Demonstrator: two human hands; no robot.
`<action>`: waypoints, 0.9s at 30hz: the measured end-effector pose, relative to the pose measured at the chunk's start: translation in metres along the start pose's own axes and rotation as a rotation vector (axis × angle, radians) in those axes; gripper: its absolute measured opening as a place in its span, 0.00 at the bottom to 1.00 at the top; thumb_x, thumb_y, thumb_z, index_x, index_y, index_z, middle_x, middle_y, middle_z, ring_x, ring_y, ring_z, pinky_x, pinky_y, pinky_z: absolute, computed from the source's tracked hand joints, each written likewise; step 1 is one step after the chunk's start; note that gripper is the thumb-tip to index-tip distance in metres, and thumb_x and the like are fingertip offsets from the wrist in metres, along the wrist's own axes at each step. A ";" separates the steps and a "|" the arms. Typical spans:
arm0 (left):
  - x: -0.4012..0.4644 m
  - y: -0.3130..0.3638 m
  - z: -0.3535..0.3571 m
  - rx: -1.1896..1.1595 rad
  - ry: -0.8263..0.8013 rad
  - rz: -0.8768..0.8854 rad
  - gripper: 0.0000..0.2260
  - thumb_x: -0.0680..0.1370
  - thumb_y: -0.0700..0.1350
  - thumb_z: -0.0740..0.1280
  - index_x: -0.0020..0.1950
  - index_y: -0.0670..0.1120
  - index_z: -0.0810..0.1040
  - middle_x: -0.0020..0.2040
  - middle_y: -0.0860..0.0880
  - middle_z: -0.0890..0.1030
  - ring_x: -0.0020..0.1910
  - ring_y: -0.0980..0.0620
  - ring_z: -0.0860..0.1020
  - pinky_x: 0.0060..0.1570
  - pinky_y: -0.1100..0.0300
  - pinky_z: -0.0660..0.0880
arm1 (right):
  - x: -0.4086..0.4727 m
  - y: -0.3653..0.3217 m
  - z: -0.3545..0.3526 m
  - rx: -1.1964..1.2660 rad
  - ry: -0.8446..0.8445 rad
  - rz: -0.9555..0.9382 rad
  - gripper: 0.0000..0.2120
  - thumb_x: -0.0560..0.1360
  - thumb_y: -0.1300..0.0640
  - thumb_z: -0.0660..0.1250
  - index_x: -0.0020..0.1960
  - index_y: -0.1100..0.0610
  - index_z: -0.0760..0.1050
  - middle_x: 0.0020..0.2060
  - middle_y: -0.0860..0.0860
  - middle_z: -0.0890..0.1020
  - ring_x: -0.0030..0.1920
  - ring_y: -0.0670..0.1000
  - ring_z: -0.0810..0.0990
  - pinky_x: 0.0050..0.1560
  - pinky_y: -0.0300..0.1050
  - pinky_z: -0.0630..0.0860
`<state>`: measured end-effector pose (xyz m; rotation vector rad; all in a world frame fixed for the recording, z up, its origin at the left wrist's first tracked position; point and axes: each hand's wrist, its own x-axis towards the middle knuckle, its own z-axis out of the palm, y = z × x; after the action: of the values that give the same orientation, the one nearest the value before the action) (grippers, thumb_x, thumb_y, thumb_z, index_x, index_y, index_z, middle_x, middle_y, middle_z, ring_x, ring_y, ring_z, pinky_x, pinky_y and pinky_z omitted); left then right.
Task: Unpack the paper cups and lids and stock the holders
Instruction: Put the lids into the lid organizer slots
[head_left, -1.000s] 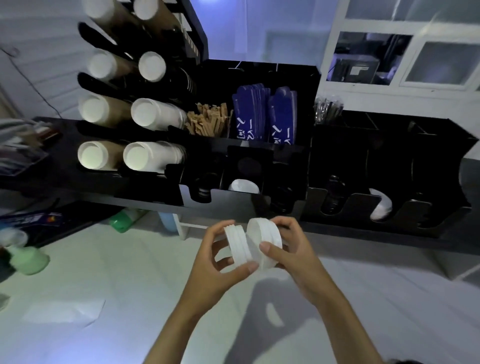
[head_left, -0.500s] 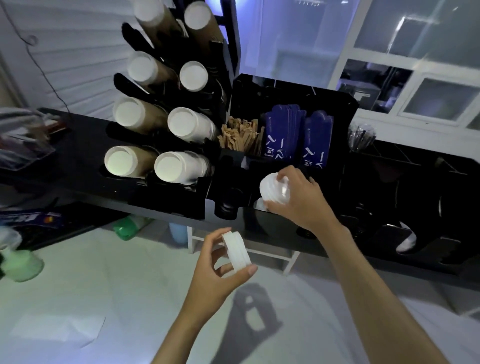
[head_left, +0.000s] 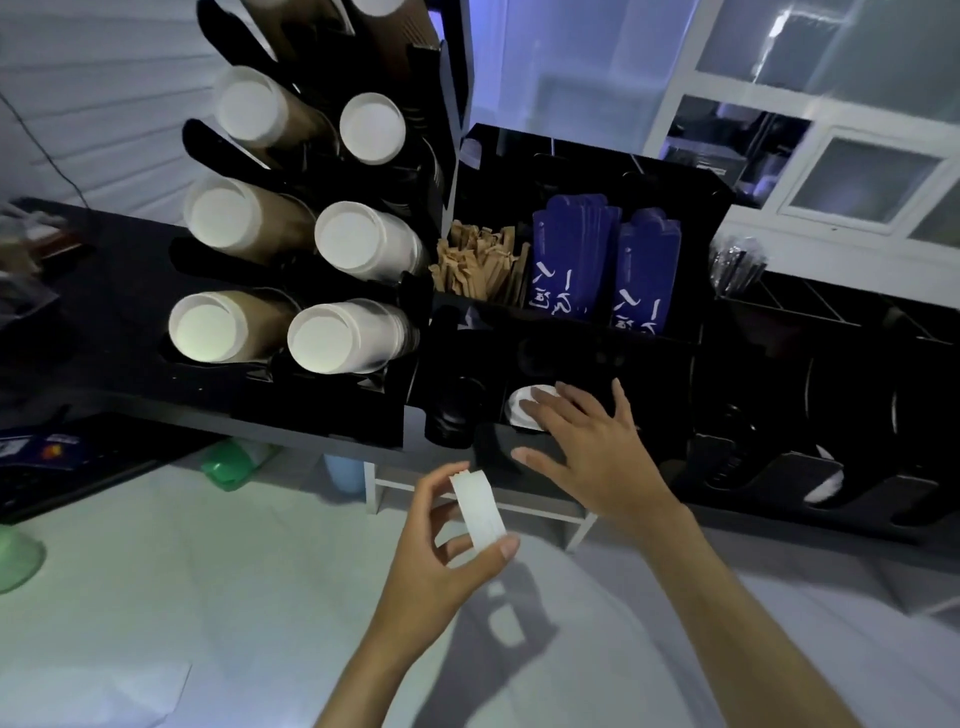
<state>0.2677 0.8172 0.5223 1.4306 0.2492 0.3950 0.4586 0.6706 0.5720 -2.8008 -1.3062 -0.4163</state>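
My left hand (head_left: 436, 551) is shut on a short stack of white lids (head_left: 478, 512), held low in front of the black counter. My right hand (head_left: 587, 447) reaches into the middle slot of the black lid holder (head_left: 571, 338). Its fingers lie spread and flat against the white lids (head_left: 519, 410) that sit in that slot, and it grips nothing. To the left, a slanted black rack (head_left: 218, 140) holds several stacks of paper cups (head_left: 332, 338), brown ones and white ones, bottoms toward me.
Wooden stirrers (head_left: 478, 265), blue paper sleeves (head_left: 597, 260) and wrapped straws (head_left: 735, 265) stand in bins behind the holder. A second black lid holder (head_left: 779, 467) at the right shows one white lid (head_left: 826, 486). A green container (head_left: 234, 462) lies under the counter.
My hands split one lid stack in two. The right hand carried its half up into the holder's middle slot and let go; the left hand kept its half low.
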 end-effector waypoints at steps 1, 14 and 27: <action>0.001 -0.001 0.000 -0.001 0.000 -0.002 0.34 0.69 0.50 0.82 0.71 0.62 0.71 0.63 0.63 0.77 0.64 0.59 0.77 0.54 0.61 0.80 | -0.004 -0.003 0.002 -0.037 0.017 0.002 0.32 0.81 0.30 0.52 0.77 0.47 0.70 0.76 0.45 0.73 0.78 0.51 0.68 0.78 0.74 0.55; -0.001 0.007 0.001 0.093 -0.022 0.030 0.34 0.67 0.52 0.82 0.69 0.64 0.72 0.64 0.60 0.77 0.63 0.58 0.78 0.54 0.66 0.79 | -0.008 -0.039 -0.006 -0.101 -0.022 0.215 0.32 0.78 0.44 0.70 0.79 0.50 0.67 0.78 0.56 0.70 0.79 0.57 0.67 0.74 0.83 0.43; -0.014 0.026 0.072 0.384 -0.196 0.203 0.37 0.70 0.57 0.82 0.74 0.65 0.67 0.71 0.62 0.74 0.71 0.59 0.72 0.67 0.56 0.74 | -0.137 -0.027 -0.052 1.429 0.022 0.472 0.21 0.75 0.44 0.73 0.64 0.51 0.78 0.60 0.47 0.84 0.61 0.51 0.84 0.56 0.47 0.82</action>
<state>0.2810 0.7485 0.5564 1.8684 0.0183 0.3816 0.3421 0.5788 0.5853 -1.6907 -0.4584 0.3851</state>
